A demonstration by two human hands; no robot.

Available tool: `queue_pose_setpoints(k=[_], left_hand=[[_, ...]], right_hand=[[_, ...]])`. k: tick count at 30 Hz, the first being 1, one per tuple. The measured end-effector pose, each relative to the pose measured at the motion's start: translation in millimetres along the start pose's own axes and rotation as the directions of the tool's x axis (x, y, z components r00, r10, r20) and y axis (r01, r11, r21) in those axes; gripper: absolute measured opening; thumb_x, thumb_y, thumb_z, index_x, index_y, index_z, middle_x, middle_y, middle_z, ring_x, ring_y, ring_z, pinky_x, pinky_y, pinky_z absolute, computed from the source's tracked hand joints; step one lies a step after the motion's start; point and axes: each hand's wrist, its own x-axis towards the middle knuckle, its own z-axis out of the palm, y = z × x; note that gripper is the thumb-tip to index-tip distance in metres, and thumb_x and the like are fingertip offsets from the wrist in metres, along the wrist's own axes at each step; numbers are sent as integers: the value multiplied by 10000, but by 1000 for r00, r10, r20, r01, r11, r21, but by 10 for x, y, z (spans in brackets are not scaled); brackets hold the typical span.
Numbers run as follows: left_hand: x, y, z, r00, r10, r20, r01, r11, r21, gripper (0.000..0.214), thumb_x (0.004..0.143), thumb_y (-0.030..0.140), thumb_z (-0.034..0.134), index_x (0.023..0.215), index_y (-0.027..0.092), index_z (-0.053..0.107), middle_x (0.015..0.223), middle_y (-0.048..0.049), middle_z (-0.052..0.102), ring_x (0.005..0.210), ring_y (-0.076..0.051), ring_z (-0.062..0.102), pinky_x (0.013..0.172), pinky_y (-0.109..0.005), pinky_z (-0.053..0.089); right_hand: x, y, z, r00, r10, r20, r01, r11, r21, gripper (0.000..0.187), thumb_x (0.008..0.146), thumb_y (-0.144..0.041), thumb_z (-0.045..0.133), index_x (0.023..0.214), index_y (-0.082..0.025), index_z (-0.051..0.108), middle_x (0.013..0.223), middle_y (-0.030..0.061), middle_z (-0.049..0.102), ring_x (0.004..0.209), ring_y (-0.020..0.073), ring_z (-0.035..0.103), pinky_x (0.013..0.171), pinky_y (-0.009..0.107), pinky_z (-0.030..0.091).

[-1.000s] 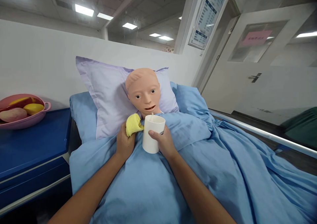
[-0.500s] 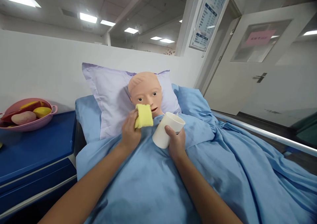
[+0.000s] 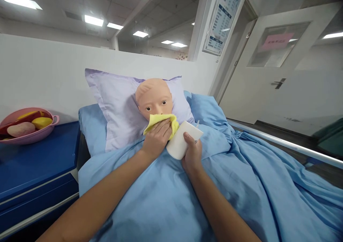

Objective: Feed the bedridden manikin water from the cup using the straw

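The dummy's (image 3: 153, 95) mouth and chin are hidden behind a yellow cloth (image 3: 157, 118), which the left grip (image 3: 158, 138) grasps and presses there, fingers spread over it; the thumb is out of sight. The right grip (image 3: 194, 149) is closed around a white paper cup (image 3: 178, 144), thumb on the near side, the other fingers mostly concealed. The cup tilts to the right over the blanket (image 3: 160, 202), just beside the cloth; whether the two touch is hard to say. Its inside cannot be seen, and only the tip of a straw (image 3: 197, 123) shows past the rim. Both forearms are cut off by the bottom edge.

The dummy's head rests on a lilac pillow (image 3: 115, 110). To the left, a blue table (image 3: 40, 160) carries a pink basket (image 3: 36, 137) of fruit, cropped by the frame, with a lemon (image 3: 42, 122) clearest. On the right run a bed rail (image 3: 284, 144) and a door (image 3: 241, 99); the writing on its pink paper (image 3: 277, 41) is unreadable. A dark green shape (image 3: 331, 138) at the right edge is unclear.
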Motion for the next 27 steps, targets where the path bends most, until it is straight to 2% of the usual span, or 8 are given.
queue_pose_setpoints(k=[4,8,12,14,17,19,23,27], left_hand=[[-253,-12,-89,997,-57,56,64,989,-131,362,993,107,402,1280,140,620,1306,-134,687,1295,-229,603,1086,-419,532],[-333,-97,-198,1000,-30,-8,27,977,-214,429,974,58,331,1291,142,607,1295,-151,684,1371,-233,533,1127,-470,501],[-63,-140,-228,993,39,-108,-62,974,-217,413,966,53,363,1301,140,589,1342,-153,655,1462,-237,411,1163,-473,466],[115,-163,-178,990,97,-99,-114,977,-180,372,980,84,387,1281,140,600,1352,-148,651,1461,-240,411,1174,-469,453],[234,-221,-77,982,180,-53,-185,976,-117,343,993,100,386,1236,131,626,1313,-149,680,1415,-233,477,1163,-447,464],[173,-253,-37,979,199,-47,-203,976,-84,326,989,91,398,1202,132,641,1273,-135,705,1365,-227,538,1156,-437,472],[-116,-252,-60,982,180,-64,-184,981,-67,263,975,92,467,1153,138,655,1181,-103,745,1235,-219,643,1101,-417,525],[-243,-246,-170,990,129,-64,-137,980,-142,310,963,46,425,1167,131,643,1180,-128,737,1236,-221,638,1048,-417,563]], right_hand=[[-2,6,-16,1000,11,10,-11,1000,-6,437,709,-423,802,1058,-195,668,882,33,726,751,229,682,672,349,562],[10,30,-36,999,37,4,-37,999,-19,452,692,-443,821,1036,-182,685,840,33,722,717,220,670,638,333,548],[18,52,-24,999,12,36,-12,1000,9,459,729,-407,802,1118,-196,678,967,57,750,796,240,698,700,362,563],[15,48,-8,998,-19,57,18,999,29,478,743,-383,793,1165,-196,671,1040,71,747,840,243,704,736,368,566],[11,33,5,1000,-11,23,11,1000,18,474,739,-397,794,1145,-183,680,1003,70,748,817,235,697,729,361,562],[12,29,4,1000,21,8,-21,1000,10,468,723,-416,807,1109,-182,682,983,67,750,807,237,694,729,364,562],[22,49,-19,999,50,-3,-50,999,11,485,669,-445,850,1043,-189,677,920,46,746,759,227,687,694,354,568],[31,89,-46,997,81,-11,-82,996,-28,504,667,-479,862,1044,-201,676,830,19,726,675,202,661,592,313,552]])
